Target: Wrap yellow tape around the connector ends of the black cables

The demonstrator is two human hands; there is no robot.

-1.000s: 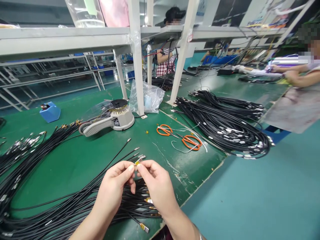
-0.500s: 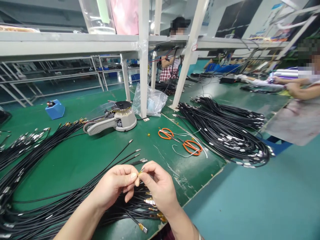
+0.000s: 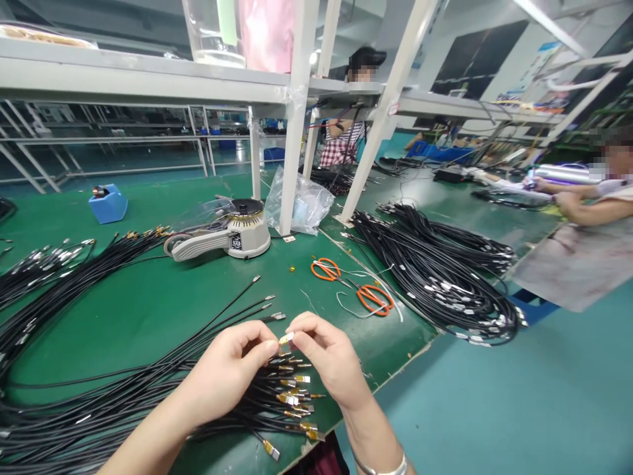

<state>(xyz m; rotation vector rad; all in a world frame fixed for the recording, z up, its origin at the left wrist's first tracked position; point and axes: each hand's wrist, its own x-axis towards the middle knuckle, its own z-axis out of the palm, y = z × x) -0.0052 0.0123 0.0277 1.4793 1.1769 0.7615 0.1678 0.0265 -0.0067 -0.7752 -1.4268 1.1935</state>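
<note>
My left hand (image 3: pixel 240 359) and my right hand (image 3: pixel 326 353) meet at the front of the table. Between their fingertips is a cable end (image 3: pixel 285 340), a small connector with yellow tape on it. Both hands are closed in a pinch, the left on the taped part and the right at the tip. Under and beside them spreads a bundle of black cables (image 3: pixel 148 389), many with yellow-taped metal connectors (image 3: pixel 291 399) near the table edge. Just beyond the fingers, several cables with bare metal connectors (image 3: pixel 278 316) point right.
A round tape dispenser (image 3: pixel 247 231) stands behind the hands. Orange-handled scissors (image 3: pixel 373 300) lie to the right, near coiled black cables (image 3: pixel 435 277). A blue holder (image 3: pixel 107 204) sits at the left. Shelf posts (image 3: pixel 295 132) rise from the table. Two people work farther off.
My fingers have drawn slightly apart, so the yellow tape and connector show more plainly. The right hand has shifted a little to the right. The view has tilted slightly.
</note>
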